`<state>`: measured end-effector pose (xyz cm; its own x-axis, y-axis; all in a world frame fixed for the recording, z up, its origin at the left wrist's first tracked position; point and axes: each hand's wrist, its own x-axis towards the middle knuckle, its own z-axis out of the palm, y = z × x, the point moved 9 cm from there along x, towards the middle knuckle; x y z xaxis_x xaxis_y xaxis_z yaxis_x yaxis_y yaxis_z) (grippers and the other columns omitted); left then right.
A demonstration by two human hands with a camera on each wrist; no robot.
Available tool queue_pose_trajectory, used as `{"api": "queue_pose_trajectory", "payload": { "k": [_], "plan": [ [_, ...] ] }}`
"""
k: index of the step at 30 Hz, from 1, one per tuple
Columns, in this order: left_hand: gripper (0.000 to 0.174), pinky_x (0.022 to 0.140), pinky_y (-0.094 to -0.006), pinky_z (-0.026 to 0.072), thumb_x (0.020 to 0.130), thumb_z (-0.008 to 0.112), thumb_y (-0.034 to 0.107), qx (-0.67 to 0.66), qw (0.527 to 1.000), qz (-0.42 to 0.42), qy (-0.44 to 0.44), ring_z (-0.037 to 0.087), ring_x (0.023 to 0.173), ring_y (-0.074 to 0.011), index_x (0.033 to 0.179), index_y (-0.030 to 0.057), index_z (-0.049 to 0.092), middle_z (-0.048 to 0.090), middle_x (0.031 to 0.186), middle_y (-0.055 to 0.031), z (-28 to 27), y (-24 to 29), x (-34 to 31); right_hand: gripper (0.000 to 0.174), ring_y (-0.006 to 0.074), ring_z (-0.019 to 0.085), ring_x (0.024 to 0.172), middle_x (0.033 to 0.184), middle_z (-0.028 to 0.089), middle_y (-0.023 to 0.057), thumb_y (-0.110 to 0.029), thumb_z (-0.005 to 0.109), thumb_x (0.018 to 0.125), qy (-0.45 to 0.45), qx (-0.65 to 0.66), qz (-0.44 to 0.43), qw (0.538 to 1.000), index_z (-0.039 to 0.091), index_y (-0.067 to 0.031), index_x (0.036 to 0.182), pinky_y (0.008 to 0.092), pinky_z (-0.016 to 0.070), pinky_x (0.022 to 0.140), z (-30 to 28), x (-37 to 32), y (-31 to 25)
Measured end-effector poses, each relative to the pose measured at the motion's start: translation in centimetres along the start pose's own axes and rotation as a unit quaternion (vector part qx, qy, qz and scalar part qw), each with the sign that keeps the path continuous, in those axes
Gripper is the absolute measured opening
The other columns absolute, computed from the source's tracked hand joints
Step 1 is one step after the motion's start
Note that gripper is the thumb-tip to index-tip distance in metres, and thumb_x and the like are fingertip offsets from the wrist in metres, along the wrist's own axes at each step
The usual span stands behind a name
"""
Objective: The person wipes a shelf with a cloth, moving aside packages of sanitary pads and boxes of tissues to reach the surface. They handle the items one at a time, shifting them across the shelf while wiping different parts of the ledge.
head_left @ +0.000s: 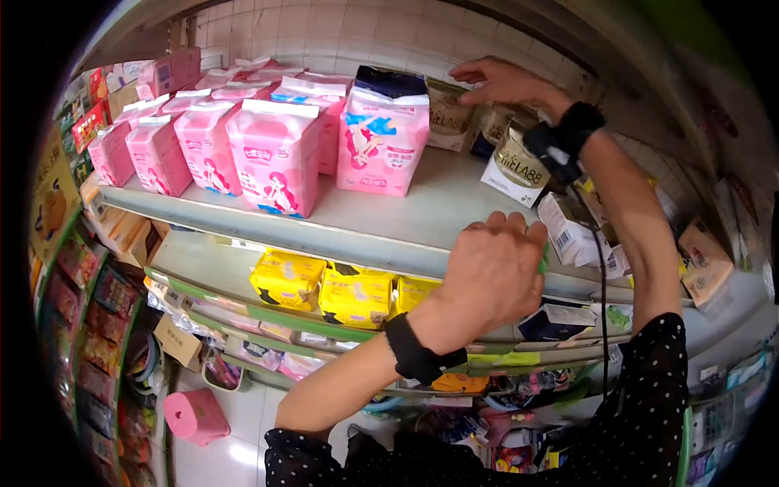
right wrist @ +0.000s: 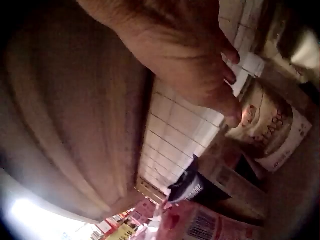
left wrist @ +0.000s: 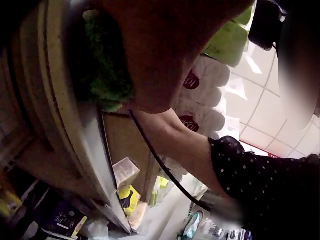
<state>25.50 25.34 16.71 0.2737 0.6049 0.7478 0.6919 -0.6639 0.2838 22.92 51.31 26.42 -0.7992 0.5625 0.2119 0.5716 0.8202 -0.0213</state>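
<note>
My left hand [head_left: 495,272] is at the front edge of the upper shelf [head_left: 381,217], its fingers curled round a rough green cloth [left wrist: 102,65]. Only a sliver of that cloth shows past the fingers in the head view. At the back of the same shelf my right hand [head_left: 511,81] reaches over gold and white packs with its fingers loosely extended and nothing in them. In the right wrist view, its fingertips are right by a gold pack [right wrist: 272,125]. Another gold and white pack [head_left: 517,166] leans tilted below the right wrist.
Pink packs [head_left: 276,158] stand in rows on the left, with a taller pink pack [head_left: 383,138] at their right end. White boxes [head_left: 568,227] lie jumbled at right. Yellow packs [head_left: 357,294] sit on the shelf below. A pink stool [head_left: 195,416] stands on the floor.
</note>
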Motion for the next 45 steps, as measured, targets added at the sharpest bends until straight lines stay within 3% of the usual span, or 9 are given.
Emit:
{"api": "queue_pose_trajectory", "payload": {
  "k": [7,11,15,22,25,31,35,38,45],
  "plan": [
    [0.029,0.068,-0.0421,0.0489,0.066,0.064,0.019,0.001,1.0,-0.007,0.0,0.059,0.083,-0.031,0.09,0.0055,0.055,0.057,0.083,-0.0125,0.1,0.0,0.0,0.059,0.0143,0.06,0.094,0.102,0.066,0.0092,-0.04,0.074,0.078,-0.152,-0.005,0.15,0.977,0.058,0.0009,0.117,0.0291,0.0464,0.083,-1.9,-9.8,-1.3],
    [0.031,0.068,-0.042,0.0484,0.066,0.063,0.018,0.005,1.0,0.012,0.013,0.058,0.082,-0.0314,0.093,0.0051,0.056,0.056,0.083,-0.0127,0.0,0.2,-0.1,0.066,0.0227,0.06,0.096,0.105,0.063,0.0139,-0.037,0.077,0.073,-0.121,-0.096,0.113,0.982,0.055,0.0046,0.119,0.0329,0.046,0.084,-0.4,-12.2,1.6],
    [0.032,0.068,-0.0419,0.0482,0.065,0.063,0.017,0.011,1.0,0.008,0.002,0.058,0.081,-0.0314,0.094,0.0049,0.056,0.055,0.082,-0.013,-0.1,0.3,-0.1,0.073,0.0273,0.054,0.108,0.118,0.055,0.0178,-0.031,0.081,0.068,-0.059,-0.037,0.118,0.99,0.051,0.0027,0.126,0.0335,0.0429,0.091,-1.5,-12.6,0.2],
    [0.032,0.067,-0.0424,0.048,0.065,0.062,0.016,0.018,1.0,0.01,0.01,0.057,0.08,-0.0316,0.094,0.0046,0.056,0.055,0.082,-0.0129,0.0,0.5,-0.1,0.053,0.0153,0.056,0.088,0.096,0.063,0.0099,-0.02,0.077,0.074,0.008,0.032,-0.063,0.997,0.055,0.0025,0.116,0.0281,0.0451,0.081,-2.5,-7.1,-4.6],
    [0.032,0.067,-0.0423,0.0481,0.065,0.062,0.016,0.018,1.0,0.007,0.009,0.057,0.08,-0.0315,0.094,0.0045,0.056,0.055,0.082,-0.0127,-0.2,0.4,-0.1,0.048,0.0156,0.057,0.086,0.095,0.063,0.0097,-0.018,0.077,0.073,-0.017,0.021,-0.041,0.999,0.056,0.0025,0.112,0.0294,0.0456,0.079,-0.9,-5.3,-6.3],
    [0.032,0.066,-0.0422,0.048,0.065,0.062,0.016,0.018,0.999,0.014,0.024,0.057,0.079,-0.0316,0.094,0.0044,0.056,0.055,0.082,-0.013,-0.2,0.5,-0.3,0.054,0.0188,0.058,0.092,0.102,0.065,0.0126,-0.021,0.078,0.073,0.014,-0.016,-0.072,0.997,0.057,0.0026,0.116,0.0305,0.046,0.081,1.8,-3.1,-5.9],
    [0.032,0.066,-0.0418,0.048,0.065,0.062,0.016,0.008,0.999,0.017,0.029,0.057,0.078,-0.0316,0.094,0.0044,0.056,0.055,0.082,-0.0133,-0.3,0.4,-0.2,0.053,0.0213,0.058,0.106,0.114,0.062,0.013,-0.029,0.073,0.081,0.029,0.067,-0.068,0.995,0.056,0.0002,0.121,0.0306,0.0448,0.092,0.5,-4.3,-5.9],
    [0.032,0.066,-0.0417,0.0478,0.065,0.062,0.016,0.004,1.0,0.015,0.017,0.057,0.078,-0.0315,0.095,0.0043,0.056,0.055,0.083,-0.0134,-0.1,0.3,-0.1,0.06,0.0266,0.059,0.108,0.116,0.062,0.0164,-0.039,0.071,0.08,0.092,0.111,-0.016,0.989,0.055,-0.0013,0.124,0.0355,0.0453,0.095,-2.3,-3.7,-1.1],
    [0.032,0.065,-0.0418,0.0476,0.065,0.062,0.017,-0.002,1.0,0.016,0.011,0.057,0.078,-0.0314,0.095,0.0052,0.057,0.056,0.082,-0.0135,-0.2,0.2,0.0,0.066,0.03,0.056,0.111,0.119,0.059,0.0177,-0.042,0.073,0.076,0.037,-0.212,0.134,0.967,0.054,-0.0004,0.124,0.0353,0.0441,0.095,-2.8,-5.3,8.1]
  ]
}}
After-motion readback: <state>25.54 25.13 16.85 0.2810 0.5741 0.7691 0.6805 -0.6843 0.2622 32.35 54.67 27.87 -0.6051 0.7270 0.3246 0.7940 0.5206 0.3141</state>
